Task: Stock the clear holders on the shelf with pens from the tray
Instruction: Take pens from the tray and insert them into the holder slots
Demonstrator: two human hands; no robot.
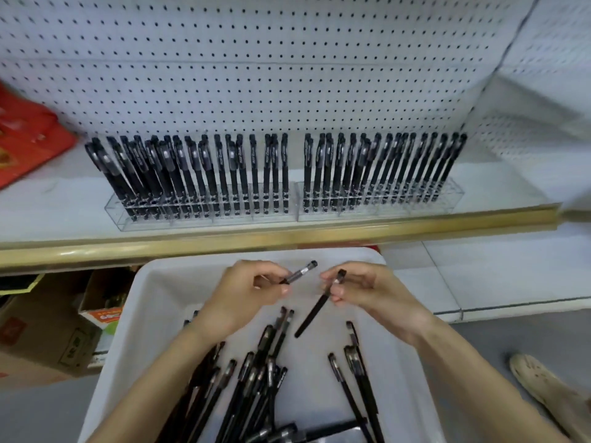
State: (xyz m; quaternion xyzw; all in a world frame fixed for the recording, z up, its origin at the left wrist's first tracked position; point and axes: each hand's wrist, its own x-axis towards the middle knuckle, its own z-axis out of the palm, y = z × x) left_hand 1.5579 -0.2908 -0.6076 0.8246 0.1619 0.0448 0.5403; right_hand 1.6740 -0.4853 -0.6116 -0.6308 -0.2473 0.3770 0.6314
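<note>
Left hand [252,292] pinches black pen with clear grip [300,271], its barrel mostly hidden in fingers. Right hand [367,289] pinches second black pen [315,311] near cap, far end pointing to 7 o'clock. Hands close, not touching, above white plastic tray [153,282]. Loose black pens [256,378] heaped at 6 o'clock, cut off by frame edge. Two clear acrylic holders [224,220] at 12 o'clock on white shelf [64,212], packed with upright pens. Blurred red bag [28,139] at 9 o'clock. Cardboard boxes [48,340] at 8 o'clock. Beige shoe [537,378] at 4 o'clock.
</note>
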